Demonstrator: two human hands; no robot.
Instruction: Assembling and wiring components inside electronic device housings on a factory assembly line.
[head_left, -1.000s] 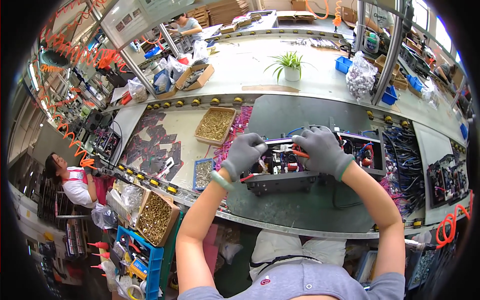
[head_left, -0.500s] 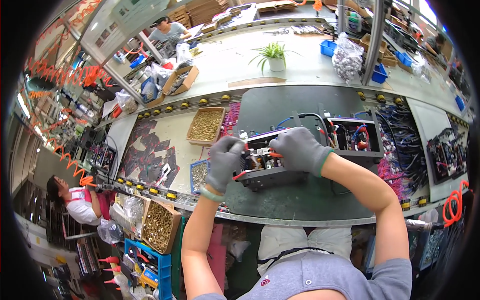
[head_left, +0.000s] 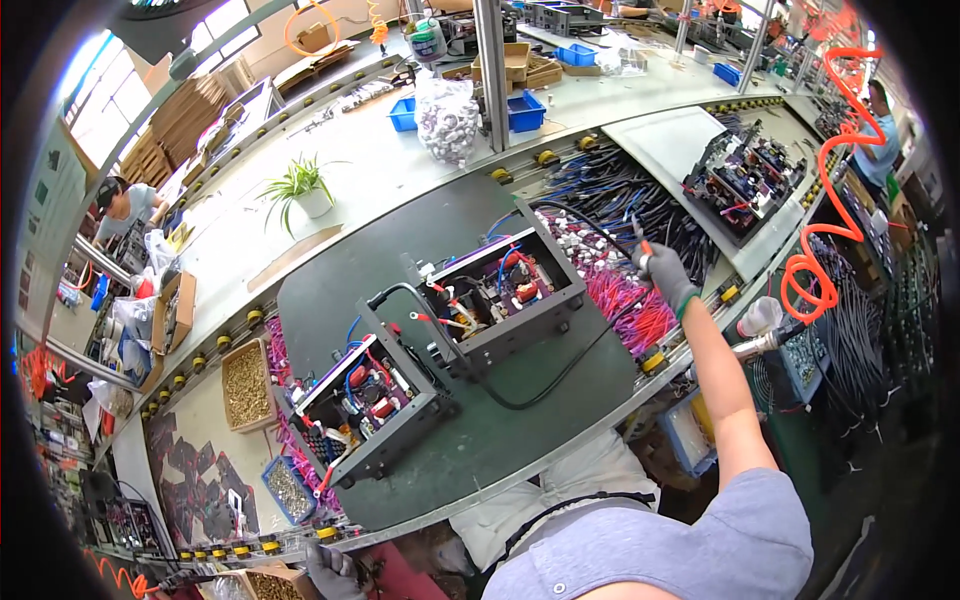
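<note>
Two open dark metal chassis full of wiring sit on a dark green mat (head_left: 350, 290): one unit (head_left: 505, 290) at the middle, the other unit (head_left: 365, 405) nearer the lower left. A black cable (head_left: 540, 385) loops in front of them. My right hand (head_left: 662, 272), in a grey glove, is stretched out to the right over a heap of pink wires (head_left: 640, 315) and grips a small tool with a reddish handle (head_left: 641, 240). My left hand (head_left: 335, 570), also gloved, is low at the bench edge beside a box of brass screws (head_left: 268, 585); its fingers are partly cut off.
A tray of brass screws (head_left: 245, 385) and a blue bin of screws (head_left: 290, 490) lie left of the mat. Black and blue cables (head_left: 620, 195) lie behind the pink wires. An orange coiled hose (head_left: 810, 270) hangs right. A potted plant (head_left: 300, 190) stands behind. People work at far left (head_left: 125, 205) and far right (head_left: 880, 130).
Both hands have left the unit they held together. My right hand swung out to the right over the pink wires; my left dropped to the bench edge. The view has turned right.
</note>
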